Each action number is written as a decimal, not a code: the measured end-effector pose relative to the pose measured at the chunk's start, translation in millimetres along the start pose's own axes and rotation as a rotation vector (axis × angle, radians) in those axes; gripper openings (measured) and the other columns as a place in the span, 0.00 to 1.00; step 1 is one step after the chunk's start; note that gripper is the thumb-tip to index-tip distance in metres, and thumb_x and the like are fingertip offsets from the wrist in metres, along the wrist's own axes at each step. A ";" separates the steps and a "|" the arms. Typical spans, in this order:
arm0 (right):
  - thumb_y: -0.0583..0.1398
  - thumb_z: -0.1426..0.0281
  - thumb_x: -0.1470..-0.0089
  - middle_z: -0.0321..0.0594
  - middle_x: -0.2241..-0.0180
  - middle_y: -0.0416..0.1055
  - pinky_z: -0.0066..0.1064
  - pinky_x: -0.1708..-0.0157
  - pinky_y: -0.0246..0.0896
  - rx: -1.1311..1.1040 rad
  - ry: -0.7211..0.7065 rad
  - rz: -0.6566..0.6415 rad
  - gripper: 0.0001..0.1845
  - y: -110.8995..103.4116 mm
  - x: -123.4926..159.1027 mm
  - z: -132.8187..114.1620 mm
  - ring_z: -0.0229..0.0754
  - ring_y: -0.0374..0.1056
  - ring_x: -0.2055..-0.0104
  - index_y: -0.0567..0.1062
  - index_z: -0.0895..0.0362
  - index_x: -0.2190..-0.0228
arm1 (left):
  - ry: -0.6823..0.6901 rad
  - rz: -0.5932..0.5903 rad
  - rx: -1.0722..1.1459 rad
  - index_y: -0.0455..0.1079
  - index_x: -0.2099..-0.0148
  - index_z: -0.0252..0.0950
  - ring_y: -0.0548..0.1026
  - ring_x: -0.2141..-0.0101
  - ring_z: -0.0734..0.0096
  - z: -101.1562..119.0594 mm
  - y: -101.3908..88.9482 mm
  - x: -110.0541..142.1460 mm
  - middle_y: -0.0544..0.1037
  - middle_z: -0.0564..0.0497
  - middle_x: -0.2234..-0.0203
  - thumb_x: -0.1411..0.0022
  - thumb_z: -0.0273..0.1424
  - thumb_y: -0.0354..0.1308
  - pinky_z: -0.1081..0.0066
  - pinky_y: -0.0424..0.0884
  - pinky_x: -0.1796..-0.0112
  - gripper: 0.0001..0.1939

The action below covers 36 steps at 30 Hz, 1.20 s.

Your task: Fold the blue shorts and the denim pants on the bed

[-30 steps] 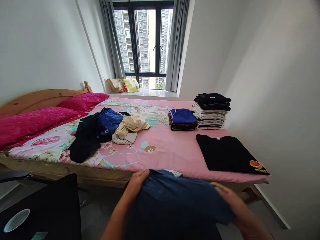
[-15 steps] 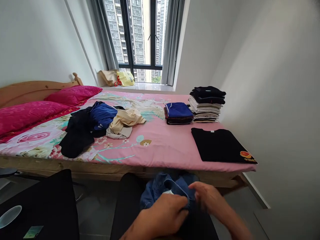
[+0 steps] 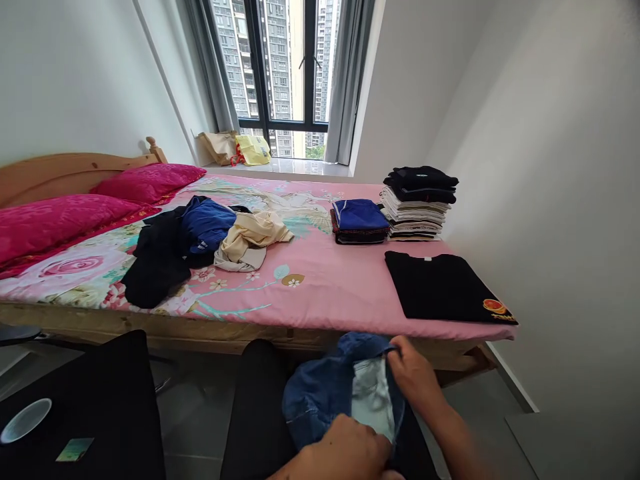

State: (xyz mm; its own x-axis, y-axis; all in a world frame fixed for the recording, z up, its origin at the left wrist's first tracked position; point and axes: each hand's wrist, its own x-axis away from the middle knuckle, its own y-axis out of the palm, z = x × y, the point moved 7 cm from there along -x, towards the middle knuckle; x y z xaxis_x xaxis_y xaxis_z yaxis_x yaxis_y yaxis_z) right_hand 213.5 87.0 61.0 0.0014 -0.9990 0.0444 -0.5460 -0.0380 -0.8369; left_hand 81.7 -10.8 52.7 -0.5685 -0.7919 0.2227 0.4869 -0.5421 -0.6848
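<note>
A bunched blue denim garment with a pale inner lining lies on my lap in front of the bed. My right hand pinches its upper edge. My left hand is closed on its lower part near the bottom of the view. On the bed, a black T-shirt with an orange print lies flat at the near right corner. Behind it stand a tall stack of folded shirts and a lower folded pile with a blue piece on top. A heap of unfolded clothes lies mid-bed.
The bed has a pink floral sheet, two magenta pillows and a wooden headboard. Bags sit on the window sill. A black surface at my left carries a white cup and a small card. A white wall stands on the right.
The denim garment went from spread wide between my hands to bunched on my lap, and its pale lining now shows. My hands moved closer together, then the right one lifted an edge.
</note>
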 end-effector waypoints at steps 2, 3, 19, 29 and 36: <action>0.47 0.63 0.42 0.38 0.72 0.73 0.32 0.69 0.60 -0.417 0.150 0.200 0.14 -29.6 -1.3 22.8 0.43 0.69 0.69 0.68 0.55 0.61 | -0.082 0.076 -0.110 0.74 0.64 0.38 0.75 0.67 0.53 -7.3 -30.5 -2.7 0.78 0.42 0.71 0.43 0.49 0.51 0.63 0.67 0.67 0.20; 0.48 0.60 0.43 0.37 0.72 0.73 0.31 0.71 0.61 -0.616 0.206 0.248 0.15 -36.6 0.7 31.3 0.43 0.69 0.70 0.67 0.54 0.60 | -0.104 0.116 -0.137 0.73 0.63 0.38 0.75 0.65 0.54 -9.7 -46.3 -3.5 0.79 0.42 0.68 0.40 0.48 0.47 0.63 0.67 0.65 0.22; 0.56 0.60 0.46 0.36 0.71 0.71 0.28 0.71 0.61 -0.773 0.030 0.257 0.17 -22.7 38.8 -4.8 0.39 0.66 0.71 0.69 0.55 0.56 | -0.395 0.342 -0.275 0.67 0.69 0.39 0.73 0.62 0.61 -75.1 -85.7 -14.2 0.75 0.50 0.68 0.46 0.27 0.51 0.69 0.60 0.66 0.05; 0.53 0.65 0.44 0.35 0.69 0.74 0.29 0.66 0.59 -0.254 -0.153 0.382 0.12 -72.9 19.5 -26.1 0.40 0.69 0.69 0.72 0.53 0.60 | -0.355 0.674 0.289 0.67 0.57 0.41 0.73 0.68 0.63 -81.9 -140.2 -3.8 0.76 0.52 0.71 0.40 0.36 0.47 0.68 0.62 0.66 0.12; 0.54 0.73 0.51 0.34 0.70 0.75 0.29 0.67 0.55 0.014 -0.233 0.053 0.13 -45.5 7.5 -30.8 0.42 0.71 0.67 0.72 0.52 0.62 | -0.243 0.770 0.908 0.65 0.60 0.38 0.68 0.78 0.74 -81.3 -147.2 -1.8 0.72 0.58 0.76 0.51 0.37 0.57 0.75 0.62 0.76 0.15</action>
State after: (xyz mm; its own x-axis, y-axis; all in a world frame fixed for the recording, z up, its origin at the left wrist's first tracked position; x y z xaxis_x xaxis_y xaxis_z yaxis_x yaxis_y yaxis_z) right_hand 212.6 81.9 116.2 0.1671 -0.9779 -0.1253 -0.5392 0.0157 -0.8421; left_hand -42.8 93.2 96.7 0.1655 -0.9728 0.1623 0.9852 0.1707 0.0183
